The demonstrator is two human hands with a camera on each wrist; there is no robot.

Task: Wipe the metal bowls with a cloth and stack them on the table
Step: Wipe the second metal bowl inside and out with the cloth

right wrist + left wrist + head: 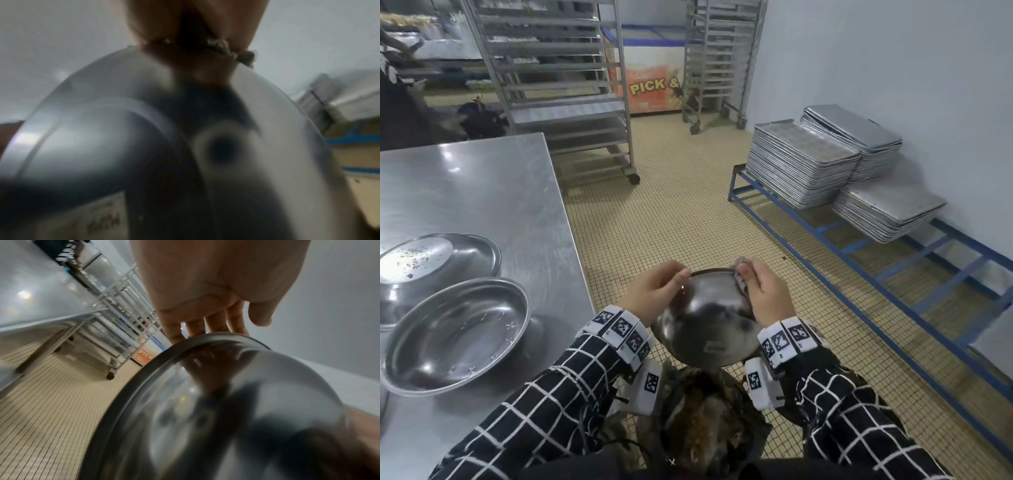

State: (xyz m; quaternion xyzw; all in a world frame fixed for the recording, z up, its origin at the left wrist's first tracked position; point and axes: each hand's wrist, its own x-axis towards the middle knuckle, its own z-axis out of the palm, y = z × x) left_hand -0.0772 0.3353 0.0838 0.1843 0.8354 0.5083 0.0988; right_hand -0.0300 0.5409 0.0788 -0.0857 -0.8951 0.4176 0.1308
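Held bowl [705, 325] sits tilted between both hands, off the bench [482, 192]. Left hand [654, 291] grips the rim to steady it; right hand [767, 294] pinches cloth [740, 274] over the rim, prob. wiping. Two bowls [453, 334] wait on bench.

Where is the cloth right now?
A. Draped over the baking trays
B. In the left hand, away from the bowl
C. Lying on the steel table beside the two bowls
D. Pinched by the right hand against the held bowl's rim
D: the right hand pinches the cloth against the rim of the held bowl, while the left hand grips the opposite rim.
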